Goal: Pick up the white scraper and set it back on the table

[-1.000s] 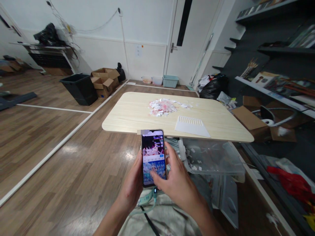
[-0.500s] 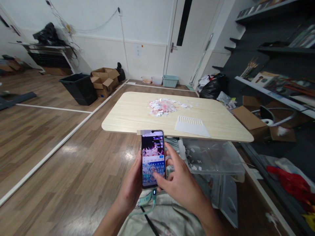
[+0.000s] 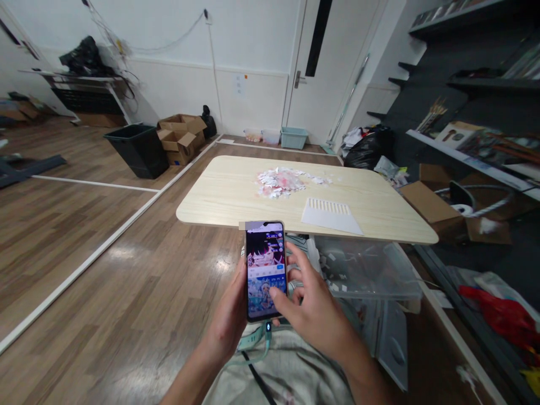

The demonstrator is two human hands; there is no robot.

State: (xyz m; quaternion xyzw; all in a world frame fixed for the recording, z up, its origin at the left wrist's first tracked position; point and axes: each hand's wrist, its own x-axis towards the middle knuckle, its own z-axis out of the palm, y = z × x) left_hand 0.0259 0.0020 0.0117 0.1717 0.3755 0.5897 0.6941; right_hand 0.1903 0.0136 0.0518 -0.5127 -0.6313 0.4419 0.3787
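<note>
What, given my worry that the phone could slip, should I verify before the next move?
1. Left hand grips phone by its edge: ok.
2. Right hand thumb rests on the lit screen: ok.
3. Cable plugged into the phone's bottom: ok.
4. Cable free of snags lower down: cannot tell.
5. Scraper and paper scraps lie on table, apart from both hands: ok.

Pale wooden table [image 3: 219, 194], paper scraps [image 3: 282, 182], perhaps a white scraper [image 3: 331, 215]
</note>
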